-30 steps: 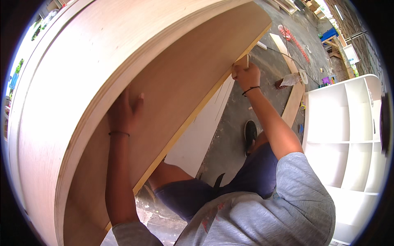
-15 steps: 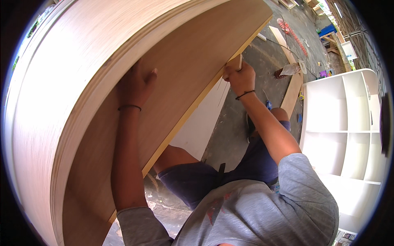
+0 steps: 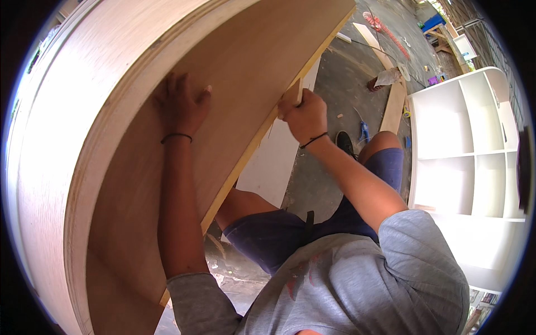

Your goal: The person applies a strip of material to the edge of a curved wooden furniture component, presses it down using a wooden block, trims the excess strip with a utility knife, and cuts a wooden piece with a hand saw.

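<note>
A large curved wooden cabinet piece (image 3: 42,167) with a pale outer face and layered edge fills the left side. Inside it, my left hand (image 3: 181,106) rests with fingers spread against the brown wood panel (image 3: 240,67). At that panel's yellowish long edge (image 3: 245,159), my right hand (image 3: 304,114) is closed around a small flat beige piece (image 3: 300,90); I cannot tell whether it is wood or folded sandpaper. Its lower part is hidden by my fingers, which are at the edge.
A white shelf unit with compartments (image 3: 446,134) stands at right. On the grey floor lie a long wooden board (image 3: 395,106), a red coiled hose (image 3: 388,36), a blue-handled tool (image 3: 364,132) and a white panel (image 3: 268,167). A bottle-like thing in a pale wrap (image 3: 385,79) lies on the board.
My right hand has slid down and toward me along the panel's edge with the beige piece. My left hand stays on the inner face, its fingers now more plainly visible. The view has shifted slightly.
</note>
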A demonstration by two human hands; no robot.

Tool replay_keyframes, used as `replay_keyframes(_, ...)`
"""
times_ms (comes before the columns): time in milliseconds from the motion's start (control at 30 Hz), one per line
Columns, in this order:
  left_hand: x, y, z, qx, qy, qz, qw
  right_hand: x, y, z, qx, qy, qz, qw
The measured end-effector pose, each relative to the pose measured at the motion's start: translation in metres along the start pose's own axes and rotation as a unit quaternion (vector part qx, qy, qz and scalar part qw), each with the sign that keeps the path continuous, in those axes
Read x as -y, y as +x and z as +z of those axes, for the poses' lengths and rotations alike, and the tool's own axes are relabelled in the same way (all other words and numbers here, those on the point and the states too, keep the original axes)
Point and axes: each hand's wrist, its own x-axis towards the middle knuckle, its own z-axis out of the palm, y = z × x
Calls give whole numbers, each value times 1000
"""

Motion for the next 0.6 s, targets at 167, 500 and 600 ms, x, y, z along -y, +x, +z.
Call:
replay_keyframes(167,3,2,2,20,-17,19,999,12,-33,-2,44,-3,20,999)
replay_keyframes(500,23,8,5,-22,-167,43,985,-17,-21,-56,135,125,-96,978)
replay_keyframes(600,19,5,-4,-46,-140,87,985,-43,5,-72,149,170,-29,974)
